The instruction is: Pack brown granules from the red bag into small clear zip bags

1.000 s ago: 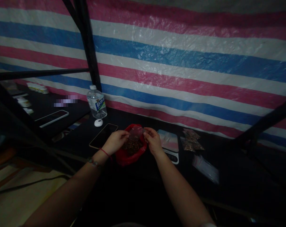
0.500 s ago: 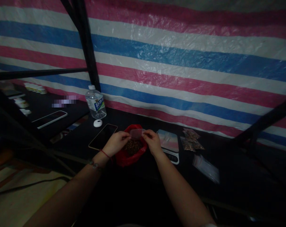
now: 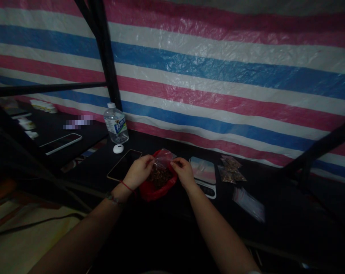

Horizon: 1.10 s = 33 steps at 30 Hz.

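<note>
A small clear plastic zip bag (image 3: 163, 156) is stretched between my two hands, above a red plastic bag (image 3: 153, 193). My left hand (image 3: 140, 170) pinches the zip bag's left side, and my right hand (image 3: 183, 171) pinches its right side. Inside the open red bag lies a heap of small brown dried bits (image 3: 161, 177), too dim to name. Just right of my right hand sits a flat digital scale (image 3: 203, 173) with a pale shiny top. Further right are several filled little bags (image 3: 231, 169) and a stack of clear zip bags (image 3: 249, 204).
Left of the red bag lies a dark phone (image 3: 124, 164). Behind it are a white round case (image 3: 118, 148) and a large clear bottle (image 3: 116, 123). Another phone (image 3: 61, 144) rests on the left table. A black metal post (image 3: 106, 57) stands before the striped sheet (image 3: 218, 76).
The zip bag now stands taller and looks wider between my hands; before, it was a flat, narrow strip. My left hand has shifted slightly left and up.
</note>
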Tool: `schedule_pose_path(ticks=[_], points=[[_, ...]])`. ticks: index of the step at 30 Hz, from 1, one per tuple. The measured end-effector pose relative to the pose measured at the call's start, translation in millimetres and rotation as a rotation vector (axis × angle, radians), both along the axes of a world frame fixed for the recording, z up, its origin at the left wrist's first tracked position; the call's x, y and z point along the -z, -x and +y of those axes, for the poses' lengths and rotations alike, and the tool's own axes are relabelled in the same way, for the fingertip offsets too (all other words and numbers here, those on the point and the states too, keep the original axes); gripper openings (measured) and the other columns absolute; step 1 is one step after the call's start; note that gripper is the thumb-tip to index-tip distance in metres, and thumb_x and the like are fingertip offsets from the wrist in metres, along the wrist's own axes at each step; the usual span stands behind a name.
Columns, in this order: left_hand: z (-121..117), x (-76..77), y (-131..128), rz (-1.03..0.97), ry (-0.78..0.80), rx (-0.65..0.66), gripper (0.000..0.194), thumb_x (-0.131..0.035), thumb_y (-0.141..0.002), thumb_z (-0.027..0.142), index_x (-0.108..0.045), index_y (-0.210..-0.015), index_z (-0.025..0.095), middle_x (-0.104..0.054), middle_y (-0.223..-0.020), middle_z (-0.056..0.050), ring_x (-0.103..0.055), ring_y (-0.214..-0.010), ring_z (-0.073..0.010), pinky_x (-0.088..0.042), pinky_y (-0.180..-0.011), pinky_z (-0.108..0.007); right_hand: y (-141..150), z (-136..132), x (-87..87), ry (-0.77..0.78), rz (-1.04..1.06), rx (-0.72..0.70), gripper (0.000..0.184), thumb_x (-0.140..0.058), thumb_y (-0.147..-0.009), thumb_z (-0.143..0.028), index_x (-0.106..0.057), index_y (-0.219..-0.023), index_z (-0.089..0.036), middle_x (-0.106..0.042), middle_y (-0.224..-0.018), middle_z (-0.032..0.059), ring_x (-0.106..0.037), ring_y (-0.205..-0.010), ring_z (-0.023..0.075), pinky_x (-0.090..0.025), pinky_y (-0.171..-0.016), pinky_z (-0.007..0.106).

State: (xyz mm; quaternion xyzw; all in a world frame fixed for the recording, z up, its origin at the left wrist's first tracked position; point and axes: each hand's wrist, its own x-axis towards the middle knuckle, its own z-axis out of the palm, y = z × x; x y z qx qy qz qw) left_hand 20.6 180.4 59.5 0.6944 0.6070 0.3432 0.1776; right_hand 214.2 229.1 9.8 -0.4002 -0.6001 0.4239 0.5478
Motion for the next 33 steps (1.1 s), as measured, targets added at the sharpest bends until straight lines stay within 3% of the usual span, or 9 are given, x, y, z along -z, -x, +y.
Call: schedule_pose_path(ticks=[7,12,15,19,25,29,33], points=[[-2.8,-5.1,-2.3,0.024,-0.014,-0.002,0.027,-0.042,-0.086,0.028,-0.065,-0.094,0.019,-0.07,-0.088,-0.007,-0.065,-0.08,-0.0212,-0.048,-0.076,-0.03,2.9,-2.7,-1.6,0.076,0.195,-0.139,0.028,-0.073,-0.066,-0.036,-0.064,-0.09,-0.023,-0.066,-0.081,-0.0003,-0.06,-0.071,0.0146,-0.049,-0.068,0.027],[-2.9,-4.6,-2.2,0.036,-0.011,0.042,0.029,-0.043,-0.086,0.027,-0.068,-0.099,0.019,-0.071,-0.098,-0.007,-0.064,-0.093,-0.0228,-0.046,-0.09,-0.033,2.0,-2.0,-0.4,0.135,0.2,-0.09,0.024,-0.071,-0.067,-0.041,-0.065,-0.078,-0.021,-0.064,-0.069,-0.0025,-0.056,-0.059,0.0128,-0.045,-0.058,0.025],[-1.3,-1.9,-0.2,0.06,-0.011,0.077,0.031,-0.043,-0.086,0.027,-0.068,-0.102,0.02,-0.07,-0.103,-0.007,-0.064,-0.097,-0.0234,-0.045,-0.093,-0.034,0.0,-0.5,-1.2,0.151,0.24,-0.066,0.027,-0.069,-0.068,-0.043,-0.065,-0.083,-0.021,-0.062,-0.065,-0.0034,-0.049,-0.051,0.0105,-0.038,-0.048,0.023],[-0.2,-0.9,1.4,0.091,-0.024,0.116,0.033,-0.041,-0.088,0.027,-0.068,-0.106,0.019,-0.069,-0.108,-0.008,-0.064,-0.099,-0.0228,-0.045,-0.095,-0.033,-1.5,0.1,-2.3,0.15,0.236,-0.084,0.028,-0.07,-0.067,-0.044,-0.067,-0.085,-0.022,-0.063,-0.067,-0.0024,-0.049,-0.051,0.0108,-0.038,-0.049,0.023],[-1.6,-4.4,1.6,0.071,-0.023,0.066,0.035,-0.041,-0.087,0.026,-0.068,-0.107,0.016,-0.069,-0.107,-0.009,-0.064,-0.098,-0.0229,-0.045,-0.095,-0.034,-2.5,-2.5,-4.1,0.129,0.271,-0.131,0.038,-0.061,-0.074,-0.055,-0.067,-0.092,-0.021,-0.064,-0.069,0.0001,-0.055,-0.057,0.0143,-0.04,-0.051,0.025],[-0.9,-3.1,2.4,0.063,-0.042,0.048,0.036,-0.04,-0.086,0.024,-0.067,-0.108,0.015,-0.068,-0.108,-0.01,-0.063,-0.099,-0.0224,-0.045,-0.096,-0.034,-0.9,-2.9,-3.9,0.106,0.193,-0.124,0.029,-0.071,-0.067,-0.043,-0.068,-0.086,-0.022,-0.069,-0.077,0.0006,-0.061,-0.067,0.0164,-0.047,-0.063,0.029],[0.7,-2.5,4.9,0.025,-0.074,0.043,0.034,-0.04,-0.085,0.022,-0.066,-0.107,0.016,-0.068,-0.108,-0.009,-0.062,-0.101,-0.0219,-0.044,-0.097,-0.034,0.0,-0.3,-2.6,0.144,0.189,-0.038,0.021,-0.071,-0.066,-0.038,-0.068,-0.077,-0.021,-0.066,-0.066,-0.0014,-0.057,-0.06,0.0145,-0.045,-0.059,0.027]])
